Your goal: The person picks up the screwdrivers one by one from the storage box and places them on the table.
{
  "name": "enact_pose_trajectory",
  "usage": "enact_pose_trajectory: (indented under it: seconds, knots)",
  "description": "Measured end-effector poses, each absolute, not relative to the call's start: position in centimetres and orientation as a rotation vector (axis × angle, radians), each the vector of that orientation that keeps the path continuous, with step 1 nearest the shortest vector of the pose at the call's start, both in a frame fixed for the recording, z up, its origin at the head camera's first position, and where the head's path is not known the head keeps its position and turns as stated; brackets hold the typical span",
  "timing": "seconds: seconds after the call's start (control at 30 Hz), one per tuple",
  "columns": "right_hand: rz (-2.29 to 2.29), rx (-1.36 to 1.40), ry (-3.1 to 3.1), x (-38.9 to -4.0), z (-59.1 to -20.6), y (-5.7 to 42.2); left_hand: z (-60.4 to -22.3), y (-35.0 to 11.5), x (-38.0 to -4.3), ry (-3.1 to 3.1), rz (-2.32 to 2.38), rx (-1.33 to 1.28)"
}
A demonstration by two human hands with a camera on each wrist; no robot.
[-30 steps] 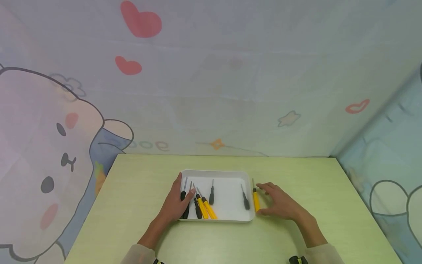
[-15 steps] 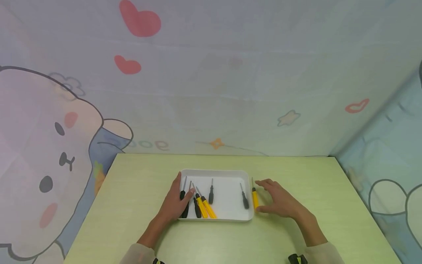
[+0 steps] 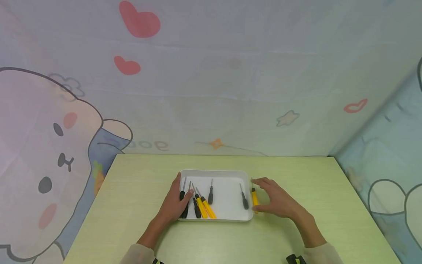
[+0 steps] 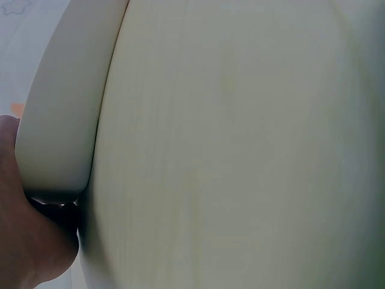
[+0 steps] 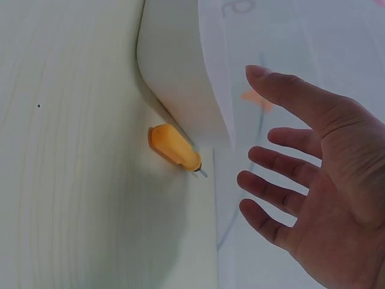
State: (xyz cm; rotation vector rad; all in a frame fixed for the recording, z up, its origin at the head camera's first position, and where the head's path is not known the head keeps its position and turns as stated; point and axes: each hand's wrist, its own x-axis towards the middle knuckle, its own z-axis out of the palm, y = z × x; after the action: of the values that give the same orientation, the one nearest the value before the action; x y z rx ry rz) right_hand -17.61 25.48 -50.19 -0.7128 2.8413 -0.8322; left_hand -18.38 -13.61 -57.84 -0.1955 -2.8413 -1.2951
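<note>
A white tray (image 3: 228,200) lies on the table with several screwdrivers in it. My left hand (image 3: 172,205) grips its left end, thumb over the rim and fingers along the outer wall. The left wrist view shows the tray's outer side (image 4: 66,108) next to part of that hand (image 4: 30,241). Just outside the tray's right end lies a yellow-handled screwdriver (image 3: 255,198). Over it hovers my right hand (image 3: 278,200), thumb and fingers spread. In the right wrist view this hand (image 5: 337,174) holds nothing and the yellow handle (image 5: 173,146) rests on the table beside the tray wall.
Inside the tray, black screwdrivers (image 3: 196,209) and two yellow ones (image 3: 208,208) bunch at the left. A dark grey screwdriver (image 3: 211,196) lies mid-tray, another (image 3: 244,201) near the right wall. Behind the pale table (image 3: 141,183) hangs a printed cloth (image 3: 230,91).
My right hand has shifted slightly left, nearer the tray and over the yellow screwdriver. The left hand stays on the tray, and the screwdrivers keep their places.
</note>
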Motion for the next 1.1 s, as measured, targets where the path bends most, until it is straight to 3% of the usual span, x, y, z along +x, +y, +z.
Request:
enact_pose_trajectory:
  seconds: [1.1]
  knots:
    - [-0.82, -0.731, 2.781, -17.2, -49.8, 23.3, -57.6, -13.6, -18.2, -2.838, -1.322, -0.175]
